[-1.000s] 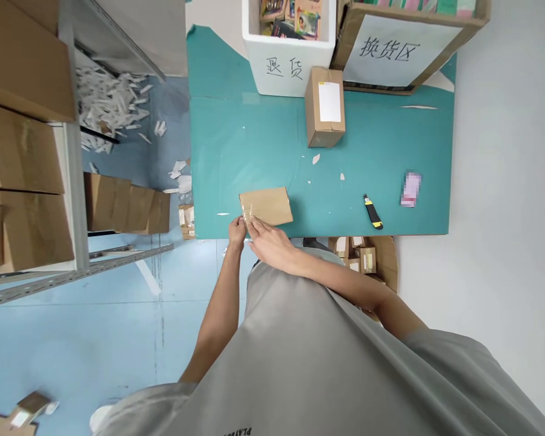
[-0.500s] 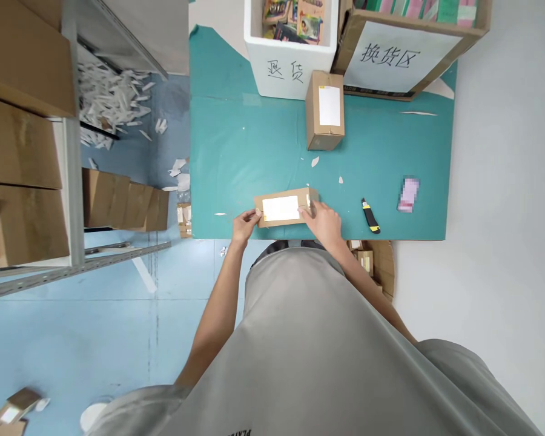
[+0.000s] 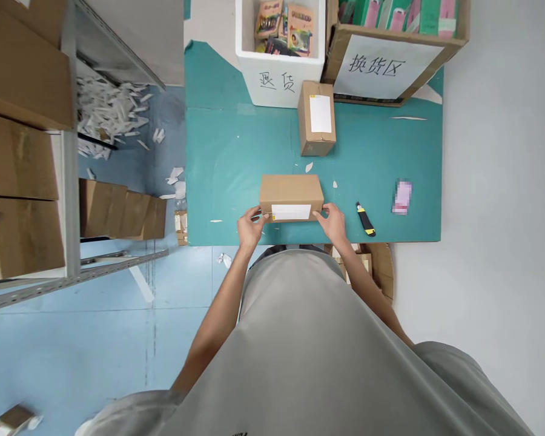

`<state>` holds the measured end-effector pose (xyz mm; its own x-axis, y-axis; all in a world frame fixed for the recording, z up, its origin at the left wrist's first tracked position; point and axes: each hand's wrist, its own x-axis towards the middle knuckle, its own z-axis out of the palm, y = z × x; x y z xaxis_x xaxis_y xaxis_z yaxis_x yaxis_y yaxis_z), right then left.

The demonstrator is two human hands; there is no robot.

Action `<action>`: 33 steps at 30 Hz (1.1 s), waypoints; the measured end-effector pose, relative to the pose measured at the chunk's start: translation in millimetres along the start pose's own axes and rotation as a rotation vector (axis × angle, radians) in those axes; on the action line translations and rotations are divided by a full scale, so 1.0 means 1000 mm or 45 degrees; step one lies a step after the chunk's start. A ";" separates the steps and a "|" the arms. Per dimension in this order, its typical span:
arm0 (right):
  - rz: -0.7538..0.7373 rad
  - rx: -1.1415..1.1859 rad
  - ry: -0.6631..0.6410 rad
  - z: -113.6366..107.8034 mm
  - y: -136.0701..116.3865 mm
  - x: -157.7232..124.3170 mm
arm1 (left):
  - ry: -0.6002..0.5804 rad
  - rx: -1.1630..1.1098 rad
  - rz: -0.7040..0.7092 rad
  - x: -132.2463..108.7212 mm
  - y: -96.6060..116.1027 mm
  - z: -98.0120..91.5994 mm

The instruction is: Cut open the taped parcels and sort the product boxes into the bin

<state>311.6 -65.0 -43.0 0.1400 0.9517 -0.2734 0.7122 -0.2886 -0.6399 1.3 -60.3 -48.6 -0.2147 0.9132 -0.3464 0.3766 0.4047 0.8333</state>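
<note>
A small brown cardboard box (image 3: 290,189) lies at the front edge of the green-covered table (image 3: 236,139). Its white label (image 3: 291,212) is on the side turned toward me. My left hand (image 3: 251,227) grips the box's left end, thumb on the front face and fingers round the side. At the opposite end my right hand (image 3: 333,224) holds it the same way, thumb near the label's right edge. To the right of that hand lies a black and yellow utility knife (image 3: 366,219).
Further back stands another labelled cardboard box (image 3: 317,121), in front of a white foam bin (image 3: 277,82) of small packs and a large carton (image 3: 386,66) of green and pink boxes. A blurred pink item (image 3: 402,197) lies at right. Shelves with cartons (image 3: 22,163) rise at left.
The box has been tipped between my hands: its label faced up before and now faces me, with a plain brown face on top. My view has shifted slightly.
</note>
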 end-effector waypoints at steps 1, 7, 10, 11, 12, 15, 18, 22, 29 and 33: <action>0.005 -0.022 -0.019 0.004 0.004 -0.004 | 0.005 0.014 0.023 -0.001 -0.002 0.000; 0.179 -0.105 -0.234 0.029 0.028 -0.024 | -0.133 0.208 -0.236 -0.007 -0.020 0.012; 0.219 -0.096 -0.241 0.034 0.031 -0.027 | -0.134 0.203 -0.262 -0.010 -0.027 0.015; 0.230 -0.089 -0.242 0.035 0.031 -0.026 | -0.135 0.195 -0.265 -0.010 -0.029 0.015; 0.239 -0.080 -0.242 0.034 0.031 -0.026 | -0.135 0.183 -0.267 -0.010 -0.029 0.015; 0.248 -0.032 -0.236 0.029 0.029 -0.023 | -0.125 0.145 -0.269 -0.008 -0.028 0.013; 0.220 0.056 -0.192 0.018 0.024 -0.018 | -0.094 0.077 -0.237 -0.003 -0.021 0.008; 0.106 0.268 -0.002 0.001 0.015 -0.007 | -0.027 -0.085 -0.076 0.005 -0.006 0.000; 0.155 0.202 0.103 -0.003 0.000 0.017 | -0.005 0.037 -0.126 0.020 0.010 0.004; 0.155 0.203 0.166 -0.004 -0.008 0.063 | 0.016 0.062 -0.091 0.067 0.024 0.011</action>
<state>317.0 -2.3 -52.2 0.3137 0.9112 -0.2670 0.5684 -0.4054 -0.7159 5.8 10.6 -56.8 -0.2542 0.8813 -0.3985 0.4034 0.4710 0.7845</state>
